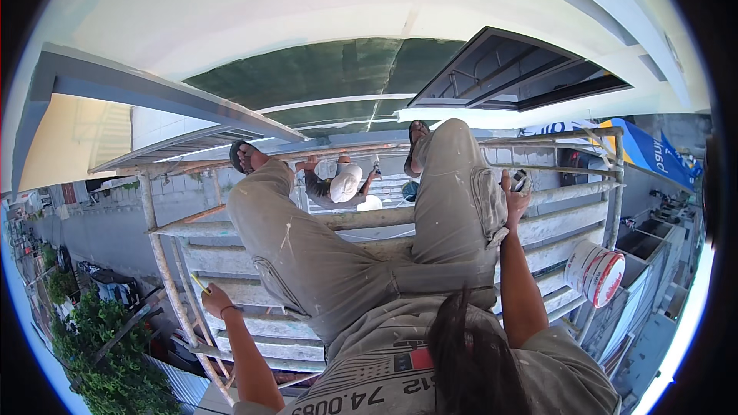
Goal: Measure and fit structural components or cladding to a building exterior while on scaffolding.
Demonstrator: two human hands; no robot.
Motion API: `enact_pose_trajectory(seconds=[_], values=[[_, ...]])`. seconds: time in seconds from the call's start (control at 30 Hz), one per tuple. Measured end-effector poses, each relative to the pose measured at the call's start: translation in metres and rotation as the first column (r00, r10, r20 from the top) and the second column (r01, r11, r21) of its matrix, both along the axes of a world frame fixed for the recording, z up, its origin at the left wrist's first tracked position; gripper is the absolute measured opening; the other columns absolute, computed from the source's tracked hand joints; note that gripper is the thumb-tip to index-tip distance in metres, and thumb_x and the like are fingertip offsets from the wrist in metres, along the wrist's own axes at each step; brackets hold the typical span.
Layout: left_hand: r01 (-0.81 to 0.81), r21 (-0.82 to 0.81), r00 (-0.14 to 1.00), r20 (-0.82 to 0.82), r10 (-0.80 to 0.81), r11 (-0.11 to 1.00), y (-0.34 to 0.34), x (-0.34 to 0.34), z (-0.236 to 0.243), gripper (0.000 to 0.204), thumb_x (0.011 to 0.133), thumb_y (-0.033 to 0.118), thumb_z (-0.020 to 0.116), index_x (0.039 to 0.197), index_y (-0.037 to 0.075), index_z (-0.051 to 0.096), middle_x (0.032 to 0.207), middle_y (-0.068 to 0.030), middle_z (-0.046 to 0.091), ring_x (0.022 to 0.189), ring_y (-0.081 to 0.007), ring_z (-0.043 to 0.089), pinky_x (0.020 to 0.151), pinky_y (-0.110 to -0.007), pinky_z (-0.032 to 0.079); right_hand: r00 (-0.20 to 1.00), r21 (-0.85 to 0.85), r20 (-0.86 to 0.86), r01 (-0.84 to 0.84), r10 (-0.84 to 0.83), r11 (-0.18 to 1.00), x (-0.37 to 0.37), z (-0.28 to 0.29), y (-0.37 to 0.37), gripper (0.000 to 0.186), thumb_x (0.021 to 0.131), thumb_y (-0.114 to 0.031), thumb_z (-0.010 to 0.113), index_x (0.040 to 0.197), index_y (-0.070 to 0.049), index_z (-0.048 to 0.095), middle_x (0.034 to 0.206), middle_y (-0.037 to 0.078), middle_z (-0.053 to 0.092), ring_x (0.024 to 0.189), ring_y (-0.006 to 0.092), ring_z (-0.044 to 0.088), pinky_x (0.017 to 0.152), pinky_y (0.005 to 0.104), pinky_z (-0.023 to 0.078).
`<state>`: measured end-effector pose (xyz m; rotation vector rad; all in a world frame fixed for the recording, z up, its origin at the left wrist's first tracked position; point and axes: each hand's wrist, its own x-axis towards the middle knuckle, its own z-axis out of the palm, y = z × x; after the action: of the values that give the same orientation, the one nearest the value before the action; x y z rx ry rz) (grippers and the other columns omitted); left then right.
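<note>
1. Outdoors, scaffold planks (224,260) are seen between the left hand (219,301) and right hand (517,204), a cream wall (292,0) ahead.
2. A yellow object (199,283), mostly hidden, is gripped in the left.
3. A dark-silver object (522,180), indistinct, is held in the right.

1 fisheye view from the wearer's head, steeply downward, close above the legs (286,250) and hands (518,200)
</note>
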<state>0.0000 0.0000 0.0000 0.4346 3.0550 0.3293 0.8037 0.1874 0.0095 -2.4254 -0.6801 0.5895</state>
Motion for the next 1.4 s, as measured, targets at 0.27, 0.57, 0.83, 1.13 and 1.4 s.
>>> enact_pose_trajectory(seconds=[0.27, 0.57, 0.83, 1.13, 1.4], values=[[-0.029, 0.735, 0.276, 0.658, -0.701, 0.678, 0.149, 0.261, 0.237, 0.028, 0.101, 0.021, 0.064, 0.108, -0.005, 0.071, 0.073, -0.0101, 0.070, 0.047, -0.0005, 0.029, 0.046, -0.020, 0.020, 0.985, 0.229, 0.168, -0.008, -0.031, 0.973, 0.004, 0.075, -0.023, 0.077, 0.077, -0.042, 0.086, 0.124, 0.011, 0.058, 0.113, 0.027, 0.067, 0.103, 0.0387, 0.063, 0.096, 0.0449, 0.047], [-0.165, 0.475, -0.808, 0.437, -0.394, 0.865, 0.231, 0.431, 0.148, 0.072, 0.102, 0.049, 0.056, 0.159, 0.013, 0.030, 0.154, -0.0077, 0.045, 0.123, -0.0237, 0.061, 0.059, -0.018, 0.045, 0.403, 0.252, 0.389, -0.911, 0.829, 0.325, -0.150, 0.183, 0.024, 0.089, 0.076, -0.045, 0.086, 0.137, 0.005, 0.045, 0.133, 0.032, 0.048, 0.095, 0.0469, 0.067, 0.082, 0.0483, 0.057], [-0.256, 0.452, -0.701, 0.523, -0.486, 0.855, 0.243, 0.448, 0.082, 0.070, 0.101, 0.046, 0.060, 0.157, 0.015, 0.034, 0.143, -0.0058, 0.054, 0.126, -0.0183, 0.058, 0.103, -0.040, 0.052, 0.107, 0.067, 0.188, -0.993, 0.976, 0.096, -0.185, 0.145, 0.061, 0.077, 0.081, -0.046, 0.080, 0.133, 0.001, 0.050, 0.130, 0.025, 0.053, 0.100, 0.0423, 0.067, 0.081, 0.0472, 0.057], [-0.272, 0.435, -0.499, 0.699, -0.513, 0.858, 0.297, 0.441, 0.043, 0.051, 0.103, 0.046, 0.056, 0.135, 0.006, 0.058, 0.119, -0.0103, 0.071, 0.082, -0.0184, 0.074, 0.041, -0.018, 0.032, 0.554, 0.282, -0.509, -0.616, 0.659, 0.736, -0.116, 0.078, 0.212, 0.021, 0.092, -0.025, 0.069, 0.094, -0.004, 0.070, 0.081, 0.012, 0.071, 0.072, 0.0260, 0.071, 0.065, 0.0359, 0.056], [-0.232, 0.279, -0.439, 0.825, -0.356, 0.932, 0.295, 0.461, -0.015, 0.051, 0.101, 0.044, 0.061, 0.132, 0.004, 0.059, 0.117, -0.0107, 0.072, 0.079, -0.0191, 0.075, 0.037, -0.019, 0.030, 0.338, 0.073, -0.936, 0.471, -0.103, 0.879, 0.000, -0.038, 0.370, 0.013, 0.093, -0.012, 0.062, 0.101, -0.001, 0.062, 0.088, 0.015, 0.070, 0.073, 0.0268, 0.072, 0.056, 0.0353, 0.055]])
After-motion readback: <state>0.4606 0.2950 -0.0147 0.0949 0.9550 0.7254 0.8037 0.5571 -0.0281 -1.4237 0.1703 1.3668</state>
